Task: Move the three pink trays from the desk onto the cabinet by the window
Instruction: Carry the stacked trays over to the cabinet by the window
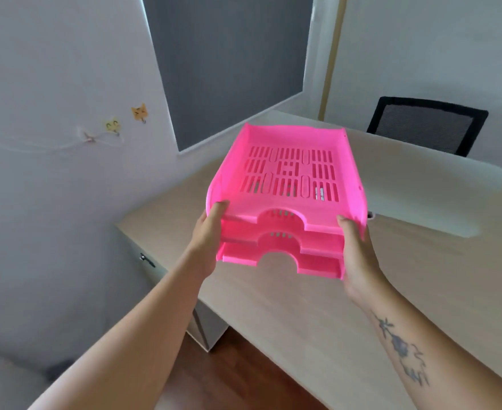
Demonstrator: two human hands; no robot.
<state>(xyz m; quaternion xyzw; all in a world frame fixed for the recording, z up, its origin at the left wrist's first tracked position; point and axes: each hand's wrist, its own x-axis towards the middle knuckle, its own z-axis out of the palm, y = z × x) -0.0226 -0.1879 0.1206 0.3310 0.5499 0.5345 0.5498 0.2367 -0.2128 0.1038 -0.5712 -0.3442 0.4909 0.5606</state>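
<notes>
A stack of three pink slotted trays (288, 161) hangs in the air above the beige desk (317, 315). My left hand (208, 232) grips the stack's left side, fingers over the top tray's rim. Its right side is held by my right hand (356, 255), thumb on the top tray's edge. The trays sit one above another, each with a half-round cut-out in its front edge facing me. I cannot make out a cabinet by the window.
A window with a grey blind (232, 63) is set in the wall behind the desk. A black mesh chair (427, 125) stands at the far right. Small cat-shaped hooks (139, 113) hang on the left wall. Wooden floor (243, 365) shows beneath the desk.
</notes>
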